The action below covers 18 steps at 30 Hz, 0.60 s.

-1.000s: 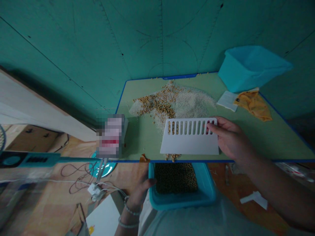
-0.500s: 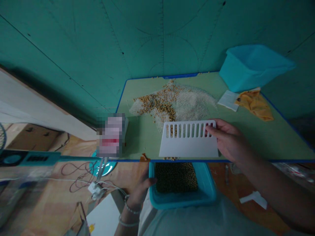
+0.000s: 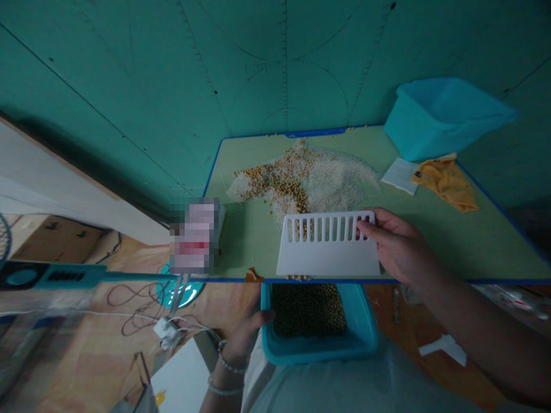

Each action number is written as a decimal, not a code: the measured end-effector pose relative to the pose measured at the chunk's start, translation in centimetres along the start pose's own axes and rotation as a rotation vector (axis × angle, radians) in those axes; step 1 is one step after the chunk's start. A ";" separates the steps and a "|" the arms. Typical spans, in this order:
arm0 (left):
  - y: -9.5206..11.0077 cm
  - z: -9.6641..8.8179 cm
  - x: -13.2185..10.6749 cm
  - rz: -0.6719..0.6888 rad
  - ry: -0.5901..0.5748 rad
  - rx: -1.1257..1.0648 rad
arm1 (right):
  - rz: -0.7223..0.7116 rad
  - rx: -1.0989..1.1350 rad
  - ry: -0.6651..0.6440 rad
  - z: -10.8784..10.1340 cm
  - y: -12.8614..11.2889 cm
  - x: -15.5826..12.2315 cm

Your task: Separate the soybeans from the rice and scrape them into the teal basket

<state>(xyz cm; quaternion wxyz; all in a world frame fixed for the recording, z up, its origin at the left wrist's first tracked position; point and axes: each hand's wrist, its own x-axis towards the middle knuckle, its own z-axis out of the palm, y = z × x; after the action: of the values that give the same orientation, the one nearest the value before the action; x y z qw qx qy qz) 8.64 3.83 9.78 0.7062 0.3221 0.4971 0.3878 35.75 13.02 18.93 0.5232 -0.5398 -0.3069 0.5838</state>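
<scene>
My right hand (image 3: pixel 398 244) grips the right end of a white slotted plastic plate (image 3: pixel 327 258), its thumb over the slots. The plate stands at the table's front edge, with a few yellow beans (image 3: pixel 297 277) at its lower edge. Behind it spreads a pile of yellow beans (image 3: pixel 288 189) mixed with white grains (image 3: pixel 340 178). My left hand (image 3: pixel 247 330) is closed on the left rim of a turquoise basin (image 3: pixel 364 338), thumb over the rim and fingers hidden. Dark green and yellow beans (image 3: pixel 307 310) lie in the basin, which is below the table edge.
A turquoise bin (image 3: pixel 430 126) stands at the table's back right, beside a yellow cloth (image 3: pixel 450 183) and a white packet (image 3: pixel 400 175). A blurred-out box (image 3: pixel 196 238) is at the left edge. Cables and a power strip (image 3: pixel 167 332) lie on the floor at left.
The white plate and my right hand have shifted very slightly left along the table's front edge. My left hand and the basin look the same.
</scene>
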 end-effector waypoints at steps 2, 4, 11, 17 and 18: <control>0.0 0.0 0.0 -0.013 -0.014 -0.008 | 0.003 -0.006 -0.007 0.0 0.0 0.0; -0.1 0.0 0.0 -0.020 -0.023 -0.016 | 0.013 -0.008 -0.008 0.0 -0.1 -0.1; -0.3 -0.2 0.1 0.003 -0.013 -0.010 | 0.023 -0.026 -0.013 0.0 -0.1 -0.3; -0.2 0.0 0.0 0.046 0.003 0.007 | 0.036 -0.037 -0.014 0.2 -0.1 -0.5; -0.1 0.0 0.0 0.048 -0.004 0.008 | 0.042 -0.034 -0.014 0.2 -0.1 -0.6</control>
<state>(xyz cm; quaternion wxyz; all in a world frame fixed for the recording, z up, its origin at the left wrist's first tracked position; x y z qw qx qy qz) 8.70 3.78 9.74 0.6964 0.3374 0.4895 0.4021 35.47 12.54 19.29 0.4995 -0.5506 -0.3090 0.5932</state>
